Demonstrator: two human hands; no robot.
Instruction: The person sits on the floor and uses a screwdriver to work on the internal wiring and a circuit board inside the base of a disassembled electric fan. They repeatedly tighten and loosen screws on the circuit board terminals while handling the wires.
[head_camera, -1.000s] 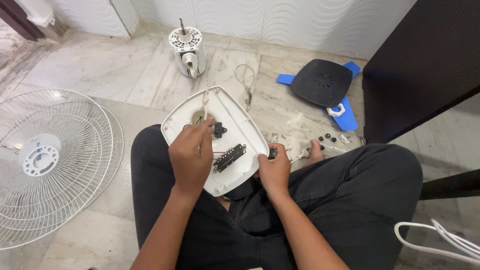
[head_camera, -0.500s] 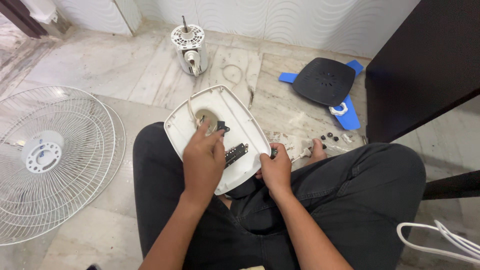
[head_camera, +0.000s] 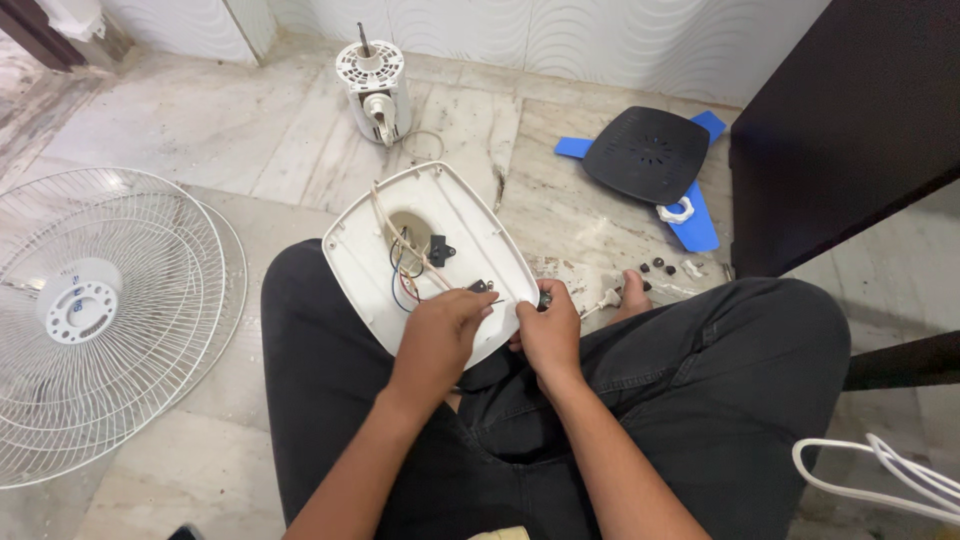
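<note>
Seated cross-legged on a marble floor (head_camera: 200, 130) in dark trousers (head_camera: 720, 400), we work over a white fan housing cover (head_camera: 470, 215) that rests tilted across our lap, its hollow side up. Our left hand (head_camera: 440, 335) lies on the cover's near edge, fingers curled together on a small dark part there, though what exactly they pinch is too small to tell. Our right hand (head_camera: 548, 335) grips the cover's right rim just beside it, fingers closed around the edge. Inside the shell, coloured wires (head_camera: 403, 275) run from an oval opening toward a small black switch block (head_camera: 437, 248). Just past our right knee, our bare toe (head_camera: 632, 292) touches the floor near a scatter of small black screws (head_camera: 655, 267). To our left lie white wire fan guards (head_camera: 100, 310), stacked flat. At the lower right, a white cable (head_camera: 870, 470) loops into view. Farther off, a black plate (head_camera: 645, 152) sits on blue fan blades (head_camera: 695, 220), beside dark wooden furniture (head_camera: 840, 120). Farthest, near the wall, the white fan motor (head_camera: 375, 90) stands upright, shaft up.
</note>
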